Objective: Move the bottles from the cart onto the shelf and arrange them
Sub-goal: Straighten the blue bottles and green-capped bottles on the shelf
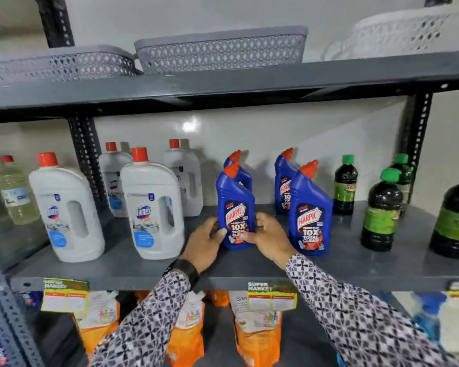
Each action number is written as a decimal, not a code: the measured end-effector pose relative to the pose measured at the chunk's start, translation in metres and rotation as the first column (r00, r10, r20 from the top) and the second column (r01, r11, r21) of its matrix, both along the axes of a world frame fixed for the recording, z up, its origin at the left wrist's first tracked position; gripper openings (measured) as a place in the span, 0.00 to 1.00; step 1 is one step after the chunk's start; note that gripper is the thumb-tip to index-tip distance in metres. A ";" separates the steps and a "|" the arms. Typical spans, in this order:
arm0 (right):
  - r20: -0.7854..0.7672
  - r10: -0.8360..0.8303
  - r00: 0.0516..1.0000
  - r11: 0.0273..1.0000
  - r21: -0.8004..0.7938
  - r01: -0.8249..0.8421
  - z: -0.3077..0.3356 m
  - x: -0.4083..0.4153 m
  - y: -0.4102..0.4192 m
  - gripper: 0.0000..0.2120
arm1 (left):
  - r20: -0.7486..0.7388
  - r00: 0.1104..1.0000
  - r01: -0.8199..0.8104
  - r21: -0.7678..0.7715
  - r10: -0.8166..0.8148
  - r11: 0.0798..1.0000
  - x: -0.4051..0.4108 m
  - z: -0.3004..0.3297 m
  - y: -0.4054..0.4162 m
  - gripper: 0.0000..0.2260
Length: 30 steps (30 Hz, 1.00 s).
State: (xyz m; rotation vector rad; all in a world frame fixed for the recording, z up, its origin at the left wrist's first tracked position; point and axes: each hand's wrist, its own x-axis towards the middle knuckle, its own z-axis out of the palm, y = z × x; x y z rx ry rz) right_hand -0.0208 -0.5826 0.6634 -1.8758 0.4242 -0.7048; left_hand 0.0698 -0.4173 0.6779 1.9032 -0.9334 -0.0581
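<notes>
Head view shows the grey shelf carrying white jugs at left, blue bottles in the middle and dark green-capped bottles at right. One blue bottle stands upright, long axis vertical, near the front edge. Left hand and right hand cup its lower sides, equally near.
</notes>
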 end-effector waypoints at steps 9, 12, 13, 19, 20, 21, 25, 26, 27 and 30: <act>-0.003 -0.044 0.999 0.990 -0.137 0.043 -0.005 -0.043 0.007 0.24 | -0.014 0.995 0.100 -0.033 -0.100 0.994 -0.008 -0.012 0.002 0.13; -0.012 -0.035 0.999 0.993 -0.113 0.034 -0.003 -0.045 0.007 0.25 | -0.001 0.995 0.103 -0.041 -0.103 0.994 -0.007 -0.014 0.003 0.17; -0.011 -0.042 0.999 0.992 -0.117 0.041 -0.003 -0.045 0.007 0.25 | 0.007 0.994 0.106 -0.034 -0.106 0.994 -0.008 -0.014 0.003 0.17; -0.006 -0.055 0.998 0.983 -0.174 0.053 0.000 -0.043 0.009 0.28 | 0.045 0.996 0.080 -0.038 -0.078 0.996 -0.011 -0.010 0.002 0.19; -0.007 -0.059 0.998 0.982 -0.181 0.057 -0.001 -0.043 0.011 0.28 | 0.046 0.996 0.079 -0.030 -0.077 0.996 -0.012 -0.010 0.003 0.20; -0.009 -0.067 0.998 0.981 -0.185 0.064 -0.002 -0.044 0.012 0.28 | 0.048 0.996 0.078 -0.025 -0.077 0.997 -0.012 -0.010 0.004 0.20; -0.013 -0.087 0.996 0.976 -0.203 0.083 -0.006 -0.044 0.013 0.29 | 0.046 0.997 0.066 -0.012 -0.065 0.998 -0.013 -0.013 0.005 0.21; -0.013 -0.088 0.996 0.975 -0.207 0.084 -0.006 -0.044 0.013 0.28 | 0.046 0.997 0.067 -0.012 -0.066 0.998 -0.013 -0.013 0.005 0.22; -0.014 -0.089 0.996 0.975 -0.206 0.084 -0.006 -0.044 0.013 0.28 | 0.044 0.997 0.067 -0.015 -0.066 0.998 -0.013 -0.013 0.005 0.22; -0.005 -0.085 0.996 0.979 -0.187 0.083 -0.006 -0.044 0.014 0.28 | 0.049 0.997 0.058 -0.017 -0.057 0.998 -0.013 -0.013 0.005 0.22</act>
